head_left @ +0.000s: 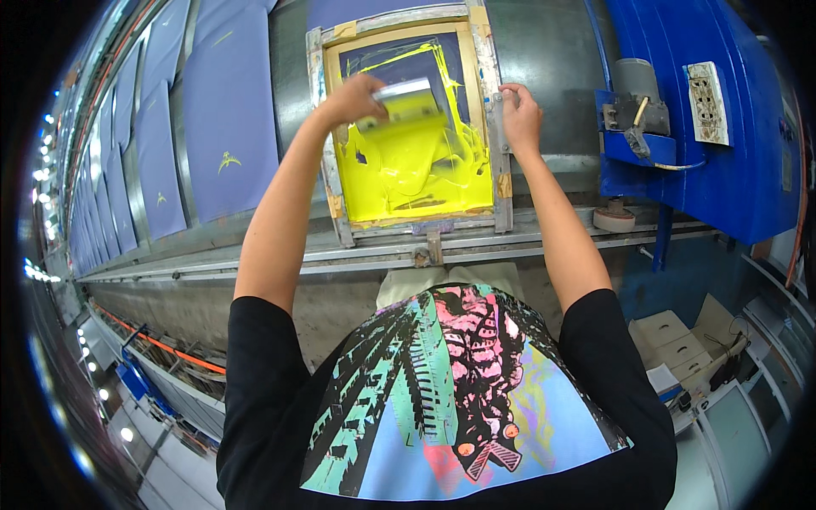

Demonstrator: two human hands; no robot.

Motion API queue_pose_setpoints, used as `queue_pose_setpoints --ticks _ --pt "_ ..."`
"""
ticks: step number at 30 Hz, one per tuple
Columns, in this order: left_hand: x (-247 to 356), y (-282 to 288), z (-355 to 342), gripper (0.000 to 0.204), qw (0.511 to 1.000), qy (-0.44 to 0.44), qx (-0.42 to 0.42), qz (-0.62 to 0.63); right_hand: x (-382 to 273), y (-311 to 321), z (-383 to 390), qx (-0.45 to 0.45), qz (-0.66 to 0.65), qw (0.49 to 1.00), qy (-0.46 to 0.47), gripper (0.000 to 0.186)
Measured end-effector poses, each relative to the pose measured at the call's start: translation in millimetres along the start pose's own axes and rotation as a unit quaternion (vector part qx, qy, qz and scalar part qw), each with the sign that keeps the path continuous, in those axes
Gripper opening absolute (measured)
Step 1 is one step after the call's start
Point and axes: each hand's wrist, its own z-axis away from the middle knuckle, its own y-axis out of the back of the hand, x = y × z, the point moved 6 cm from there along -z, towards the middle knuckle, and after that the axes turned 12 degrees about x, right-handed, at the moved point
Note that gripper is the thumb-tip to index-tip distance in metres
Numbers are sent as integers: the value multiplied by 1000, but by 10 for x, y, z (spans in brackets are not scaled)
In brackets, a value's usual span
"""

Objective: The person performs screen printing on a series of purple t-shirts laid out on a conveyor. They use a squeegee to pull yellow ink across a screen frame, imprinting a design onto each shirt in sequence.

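Note:
A wooden-framed printing screen (486, 51) lies on the long table in front of me, its mesh flooded with bright yellow ink (399, 178). My left hand (350, 95) grips a squeegee (410, 104) smeared with yellow ink, held over the upper part of the mesh. My right hand (522, 115) rests on the right rail of the frame, fingers curled onto its edge. A blue fabric piece shows through the uninked top of the mesh.
Blue fabric panels (228, 110), some with a small yellow print, lie in a row along the table to the left. A metal rail (280, 262) runs along the table's near edge. A blue machine (739, 127) stands at right, cardboard boxes (671, 340) below it.

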Motion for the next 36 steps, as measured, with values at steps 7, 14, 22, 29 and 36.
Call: queue_pose_setpoints --ticks 7,14,22,29,36 --pt "149 -108 294 39 880 -83 430 -184 -155 41 155 -17 -30 999 -6 19" --pt "290 -1023 1434 45 872 -164 429 -171 -2 157 167 -11 -25 1000 -9 20" --pt "11 42 210 36 928 37 329 -170 -109 114 187 -13 -59 998 3 17" --pt "197 -273 344 43 881 -82 417 -208 -90 59 99 -33 -28 999 -32 17" --pt "377 -1003 1374 39 881 -158 418 -155 -27 161 158 -20 -28 999 -23 18"
